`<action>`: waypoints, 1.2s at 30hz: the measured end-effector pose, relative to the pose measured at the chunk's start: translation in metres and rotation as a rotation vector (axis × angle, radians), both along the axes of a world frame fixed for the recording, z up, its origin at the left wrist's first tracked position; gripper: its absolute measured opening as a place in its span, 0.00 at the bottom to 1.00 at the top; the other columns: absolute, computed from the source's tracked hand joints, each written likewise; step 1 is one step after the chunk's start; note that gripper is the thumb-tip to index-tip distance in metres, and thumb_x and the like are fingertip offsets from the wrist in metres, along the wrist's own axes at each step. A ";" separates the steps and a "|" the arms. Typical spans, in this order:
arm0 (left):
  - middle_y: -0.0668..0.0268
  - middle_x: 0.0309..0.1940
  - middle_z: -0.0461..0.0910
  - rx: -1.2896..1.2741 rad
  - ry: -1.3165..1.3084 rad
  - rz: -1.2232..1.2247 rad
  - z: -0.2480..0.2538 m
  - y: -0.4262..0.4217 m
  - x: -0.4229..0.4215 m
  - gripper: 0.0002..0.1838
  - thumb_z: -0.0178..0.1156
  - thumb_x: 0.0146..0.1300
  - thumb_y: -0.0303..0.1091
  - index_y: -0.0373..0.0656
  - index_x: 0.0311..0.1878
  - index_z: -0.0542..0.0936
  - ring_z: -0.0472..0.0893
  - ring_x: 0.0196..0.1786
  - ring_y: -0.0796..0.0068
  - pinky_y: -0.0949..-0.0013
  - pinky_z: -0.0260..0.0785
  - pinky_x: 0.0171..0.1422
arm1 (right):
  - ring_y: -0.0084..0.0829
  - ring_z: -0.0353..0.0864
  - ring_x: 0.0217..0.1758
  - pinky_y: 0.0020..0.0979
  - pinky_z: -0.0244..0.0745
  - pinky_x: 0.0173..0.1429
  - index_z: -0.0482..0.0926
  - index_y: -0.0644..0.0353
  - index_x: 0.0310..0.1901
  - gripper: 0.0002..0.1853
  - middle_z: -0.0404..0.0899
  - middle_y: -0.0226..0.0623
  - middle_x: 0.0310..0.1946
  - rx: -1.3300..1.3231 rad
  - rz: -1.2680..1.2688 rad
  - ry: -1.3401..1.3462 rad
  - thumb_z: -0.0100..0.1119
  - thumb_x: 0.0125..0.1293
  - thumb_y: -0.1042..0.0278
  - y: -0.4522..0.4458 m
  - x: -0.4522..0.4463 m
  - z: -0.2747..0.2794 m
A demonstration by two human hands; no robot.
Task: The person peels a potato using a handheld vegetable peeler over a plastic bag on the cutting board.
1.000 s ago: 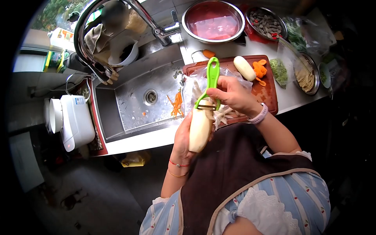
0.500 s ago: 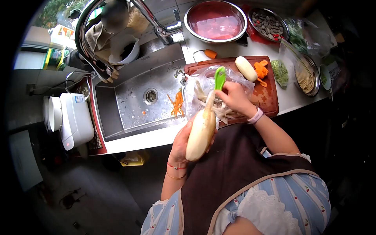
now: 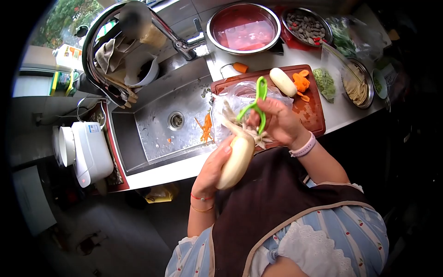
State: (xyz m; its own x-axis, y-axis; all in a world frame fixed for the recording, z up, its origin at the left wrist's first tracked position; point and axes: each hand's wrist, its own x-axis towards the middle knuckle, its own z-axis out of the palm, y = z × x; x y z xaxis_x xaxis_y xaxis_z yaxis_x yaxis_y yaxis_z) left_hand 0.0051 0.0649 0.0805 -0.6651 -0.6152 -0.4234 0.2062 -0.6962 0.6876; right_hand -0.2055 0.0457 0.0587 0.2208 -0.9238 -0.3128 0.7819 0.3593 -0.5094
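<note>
Root (image 3: 237,159), long and pale, is in the left fingers (image 3: 223,155). They wrap around its side and grasp it, with the thumb on top. It tilts, with one end near the person's dark apron (image 3: 272,184) and the other pointing up past the left fingers.

The right fingers (image 3: 271,109) grasp a green peeler (image 3: 261,88). Its handle sticks up past them and its forked end points down, near the top of the root.

Just past both sets of fingers is a clear plastic bag (image 3: 248,90) with pale peels (image 3: 226,113) on it. The bag lies on a brown board (image 3: 308,113), and the board is on the white desk (image 3: 341,114). Beyond the right fingers, a second white root (image 3: 283,82) lies on the board, next to some orange pieces (image 3: 301,83). Farther to the right of the right fingers is a bag of green bits (image 3: 325,84).

To the left of the left fingers is a metal sink (image 3: 154,138). Orange scraps (image 3: 206,128) lie in it, on the side close to those fingers. Far beyond the right fingers is a big metal bowl (image 3: 243,51) with something pink in it.
</note>
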 end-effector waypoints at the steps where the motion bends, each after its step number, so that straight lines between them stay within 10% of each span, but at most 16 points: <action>1: 0.55 0.57 0.70 0.017 0.009 0.011 0.004 0.001 0.003 0.29 0.43 0.69 0.42 0.33 0.68 0.58 0.74 0.54 0.67 0.68 0.66 0.59 | 0.22 0.77 0.29 0.24 0.73 0.38 0.76 0.64 0.35 0.10 0.79 0.34 0.27 0.000 -0.001 -0.005 0.54 0.67 0.64 -0.004 -0.004 -0.005; 6: 0.52 0.52 0.73 0.033 0.013 0.109 0.022 0.008 0.006 0.33 0.45 0.65 0.45 0.32 0.67 0.58 0.77 0.48 0.64 0.66 0.71 0.52 | 0.19 0.77 0.27 0.23 0.71 0.32 0.79 0.67 0.37 0.10 0.80 0.33 0.27 -0.208 0.005 1.101 0.59 0.63 0.67 -0.004 -0.017 -0.019; 13: 0.52 0.54 0.73 0.025 -0.016 0.225 0.009 0.025 0.018 0.36 0.47 0.60 0.50 0.31 0.65 0.62 0.77 0.51 0.61 0.62 0.70 0.54 | 0.18 0.74 0.28 0.24 0.70 0.31 0.78 0.65 0.34 0.08 0.78 0.31 0.25 -0.586 -0.028 0.957 0.59 0.63 0.68 -0.036 -0.001 0.004; 15: 0.53 0.47 0.75 0.042 0.055 0.304 0.001 0.028 0.021 0.35 0.46 0.62 0.51 0.33 0.65 0.62 0.77 0.45 0.61 0.63 0.71 0.50 | 0.36 0.76 0.21 0.38 0.68 0.27 0.74 0.67 0.22 0.17 0.73 0.47 0.16 -0.765 0.021 1.310 0.63 0.55 0.59 -0.051 0.011 0.042; 17: 0.56 0.31 0.74 0.231 0.210 0.229 0.008 0.020 0.013 0.32 0.41 0.65 0.52 0.40 0.66 0.61 0.74 0.26 0.68 0.70 0.69 0.26 | 0.49 0.78 0.25 0.43 0.71 0.31 0.76 0.64 0.21 0.16 0.75 0.49 0.19 -0.995 -0.007 1.293 0.61 0.48 0.56 -0.067 0.034 0.081; 23: 0.54 0.35 0.74 0.213 -0.211 0.387 0.028 0.014 0.003 0.33 0.42 0.65 0.56 0.39 0.63 0.64 0.74 0.27 0.67 0.73 0.66 0.24 | 0.38 0.82 0.35 0.39 0.77 0.37 0.84 0.60 0.31 0.13 0.82 0.42 0.30 -1.389 0.519 1.392 0.60 0.48 0.60 -0.125 0.136 0.179; 33: 0.50 0.48 0.75 0.344 -0.085 0.496 0.027 0.009 -0.006 0.30 0.42 0.67 0.52 0.34 0.59 0.67 0.78 0.39 0.63 0.80 0.68 0.29 | 0.36 0.81 0.29 0.40 0.77 0.32 0.82 0.59 0.31 0.07 0.79 0.46 0.25 -1.003 0.417 1.734 0.61 0.48 0.69 -0.080 0.134 0.154; 34: 0.54 0.46 0.76 0.364 0.233 0.349 -0.007 0.000 0.014 0.30 0.41 0.68 0.55 0.38 0.59 0.67 0.79 0.40 0.59 0.59 0.77 0.38 | 0.37 0.80 0.25 0.39 0.73 0.28 0.82 0.59 0.29 0.06 0.77 0.41 0.20 -1.042 0.219 1.490 0.61 0.48 0.70 -0.079 0.106 0.131; 36: 0.55 0.46 0.76 0.344 0.326 0.363 -0.004 -0.010 0.008 0.28 0.39 0.70 0.54 0.38 0.59 0.68 0.79 0.40 0.62 0.63 0.76 0.40 | 0.35 0.79 0.28 0.34 0.71 0.32 0.80 0.62 0.35 0.08 0.78 0.39 0.23 -0.927 -0.044 1.108 0.62 0.56 0.67 -0.073 0.067 0.107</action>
State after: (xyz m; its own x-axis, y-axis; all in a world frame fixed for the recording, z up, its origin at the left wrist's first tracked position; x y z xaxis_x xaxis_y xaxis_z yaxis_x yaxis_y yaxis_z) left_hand 0.0128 0.0548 0.0769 -0.5670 -0.6912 -0.4480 0.6352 -0.7132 0.2964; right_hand -0.1381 -0.0271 0.1660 0.2333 -0.8848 0.4033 -0.1609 -0.4442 -0.8814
